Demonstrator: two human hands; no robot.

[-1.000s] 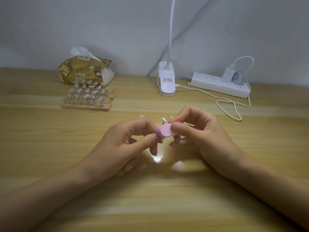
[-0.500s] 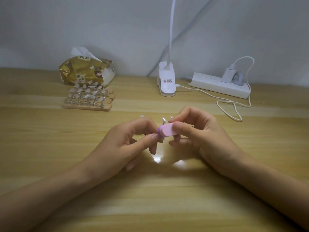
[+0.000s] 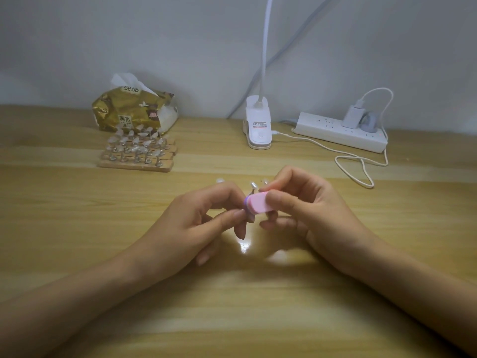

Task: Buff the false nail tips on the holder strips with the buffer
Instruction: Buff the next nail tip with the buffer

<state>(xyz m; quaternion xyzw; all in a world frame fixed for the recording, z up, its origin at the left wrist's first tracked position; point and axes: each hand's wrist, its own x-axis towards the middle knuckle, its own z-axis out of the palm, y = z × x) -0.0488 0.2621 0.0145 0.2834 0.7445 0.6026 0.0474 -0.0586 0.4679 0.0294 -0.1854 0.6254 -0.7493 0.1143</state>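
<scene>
My right hand point(image 3: 307, 215) pinches a small pink buffer block point(image 3: 258, 205) with a purple edge, held over the middle of the wooden table point(image 3: 77, 254). My left hand point(image 3: 196, 226) grips a holder strip that is mostly hidden behind its fingers; clear nail tips point(image 3: 254, 186) on it stick up just behind the buffer, and another tip point(image 3: 220, 180) shows past the left knuckles. The buffer's left end meets the left fingertips. A stack of wooden holder strips point(image 3: 136, 153) with several clear nail tips stands at the back left.
A gold tissue pack point(image 3: 134, 109) lies behind the strip stack. A white clip lamp base point(image 3: 258, 130) stands at the back centre, its neck rising out of view. A white power strip point(image 3: 338, 131) with a charger and a looping white cable point(image 3: 361, 169) sits at the back right.
The pink buffer has shifted slightly to the right and up against the tips between my hands. Both hands stay in nearly the same place.
</scene>
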